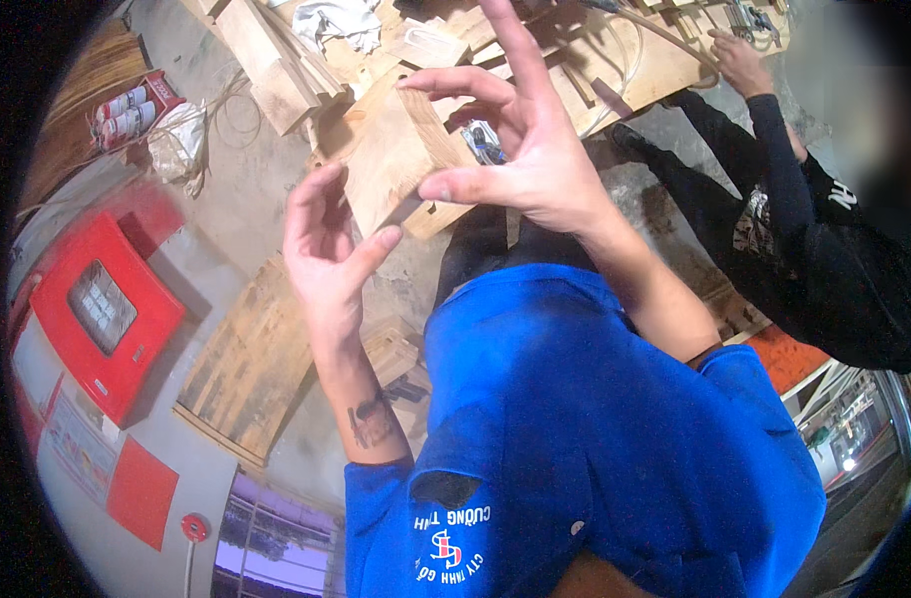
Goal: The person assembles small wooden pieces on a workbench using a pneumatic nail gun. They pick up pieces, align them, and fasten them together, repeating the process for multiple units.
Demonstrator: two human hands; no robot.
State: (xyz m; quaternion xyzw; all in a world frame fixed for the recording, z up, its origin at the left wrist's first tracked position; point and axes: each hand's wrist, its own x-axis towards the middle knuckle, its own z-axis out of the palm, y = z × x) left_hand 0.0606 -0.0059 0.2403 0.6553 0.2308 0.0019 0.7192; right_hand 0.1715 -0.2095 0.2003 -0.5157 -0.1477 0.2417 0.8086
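With my right grip [545,154] I am pinching a pale, square-edged wooden block [388,154], my index finger resting on its far edge and my thumb pressing its near right side. My left grip [321,239] is curving around the block's near left corner, fingers and thumb spread apart; whether they are pressing on it I cannot tell. I am holding the block up in the air, by the near edge of the pale wooden surface [664,62]. Along the left edge of that surface, long, straight, pale timber pieces [261,62] are lying, and a crumpled white cloth [336,22] is resting just right of them. Near the right edge, a black-sleeved co-worker's hand [742,66] is reaching over the surface.
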